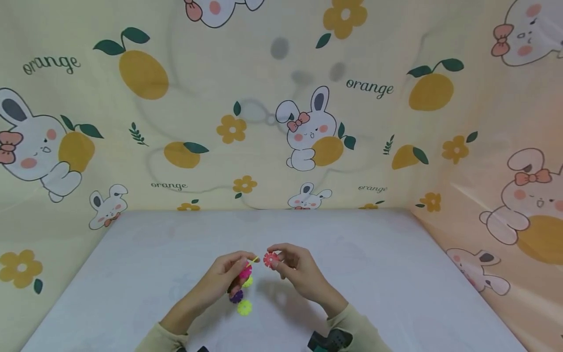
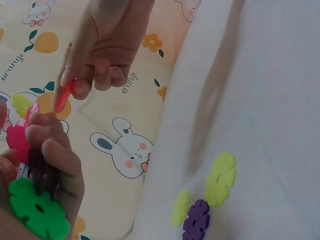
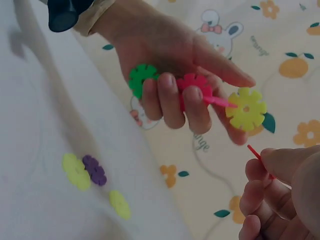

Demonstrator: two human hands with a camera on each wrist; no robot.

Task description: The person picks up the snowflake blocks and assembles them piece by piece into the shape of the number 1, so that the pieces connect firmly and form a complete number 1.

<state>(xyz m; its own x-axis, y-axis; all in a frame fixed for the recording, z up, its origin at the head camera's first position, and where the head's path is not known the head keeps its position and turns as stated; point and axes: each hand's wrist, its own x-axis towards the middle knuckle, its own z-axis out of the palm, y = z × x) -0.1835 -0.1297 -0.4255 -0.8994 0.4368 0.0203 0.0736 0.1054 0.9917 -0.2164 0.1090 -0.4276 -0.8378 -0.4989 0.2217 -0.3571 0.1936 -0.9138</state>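
Note:
My left hand (image 1: 220, 277) grips a joined chain of notched plastic discs. A green disc (image 2: 39, 212) sits at one end, a dark piece is partly hidden by the fingers, then come a pink disc (image 3: 196, 82) and another pink one seen edge-on. The yellow disc (image 3: 240, 119) stands at the far end, near the left thumb and index finger. Between thumb and fingers, my right hand (image 1: 303, 274) pinches a single red notched disc (image 1: 268, 261). The red disc is close to the yellow one, with a small gap between them.
Below the left hand, a purple disc (image 2: 196, 221), a yellow disc (image 2: 221, 175) and a smaller-looking yellow disc (image 2: 180, 207) lie close together on the white tabletop (image 1: 396, 293). A printed cloth (image 1: 255, 161) with rabbits and oranges hangs behind and at both sides.

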